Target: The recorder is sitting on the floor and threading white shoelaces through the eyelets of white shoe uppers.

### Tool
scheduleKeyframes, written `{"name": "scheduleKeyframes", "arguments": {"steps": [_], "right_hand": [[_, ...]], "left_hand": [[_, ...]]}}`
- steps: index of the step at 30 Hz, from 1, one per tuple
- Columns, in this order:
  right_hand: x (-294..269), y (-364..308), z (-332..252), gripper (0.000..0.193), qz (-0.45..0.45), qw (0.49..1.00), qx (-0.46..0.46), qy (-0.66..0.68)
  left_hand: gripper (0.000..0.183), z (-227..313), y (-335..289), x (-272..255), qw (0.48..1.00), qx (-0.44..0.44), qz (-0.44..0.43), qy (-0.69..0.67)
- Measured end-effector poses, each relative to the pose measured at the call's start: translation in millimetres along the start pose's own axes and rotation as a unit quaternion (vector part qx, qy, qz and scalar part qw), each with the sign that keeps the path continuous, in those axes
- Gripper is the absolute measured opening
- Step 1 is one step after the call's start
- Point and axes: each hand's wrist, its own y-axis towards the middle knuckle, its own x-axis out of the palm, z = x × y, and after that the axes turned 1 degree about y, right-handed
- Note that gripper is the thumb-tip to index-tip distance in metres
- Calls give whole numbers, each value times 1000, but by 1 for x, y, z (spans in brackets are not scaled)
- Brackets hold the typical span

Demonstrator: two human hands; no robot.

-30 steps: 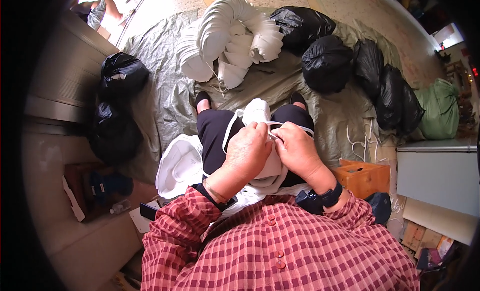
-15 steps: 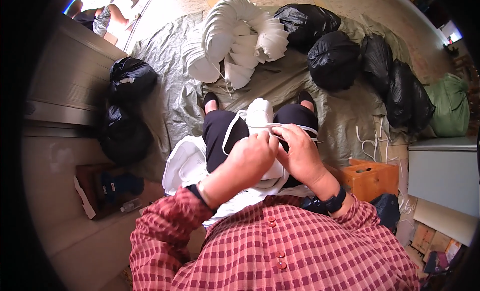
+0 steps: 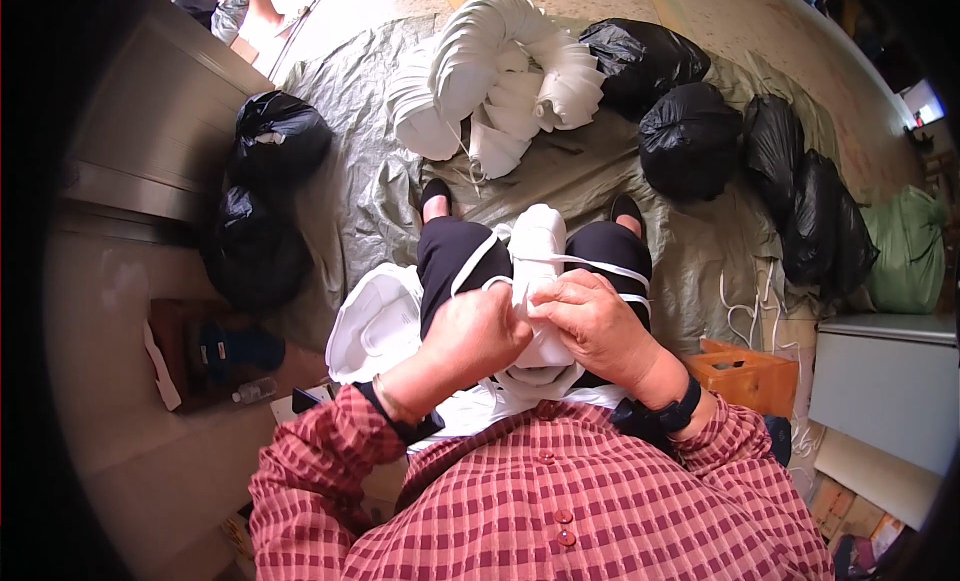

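A white shoe (image 3: 538,239) rests in my lap between my thighs, its toe pointing away and its opening near my body. White shoelace (image 3: 604,266) runs from it over my right thigh, and another length loops across my left thigh. My left hand (image 3: 478,328) is closed at the shoe's left side, on the lace; its fingertips are partly hidden. My right hand (image 3: 598,324) pinches at the lacing from the right, fingertips pressed together on the lace close to the left hand. By my left thigh lies another white shoe-like piece (image 3: 377,321).
Ahead on the grey-green tarp (image 3: 345,131) sits a coiled pile of strung white pieces (image 3: 490,71). Black bags (image 3: 690,141) stand right and left (image 3: 255,246), with a green sack (image 3: 905,249) far right. A wooden stool (image 3: 745,371) and loose white laces (image 3: 752,306) are at my right.
Both hands have drawn slightly apart over the shoe, the left moving down and left. More of the shoe and its opening now shows. The whole view has shifted a little.
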Motion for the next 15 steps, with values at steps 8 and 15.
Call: {"name": "scheduleKeyframes", "arguments": {"steps": [8,15], "right_hand": [[4,0,-6,15,-20,994,-9,-103],[10,-8,-21,22,18,991,25,-130]], "left_hand": [[23,5,41,-10,963,79,-76,246],[15,-3,30,-5,932,188,-75,300]]}}
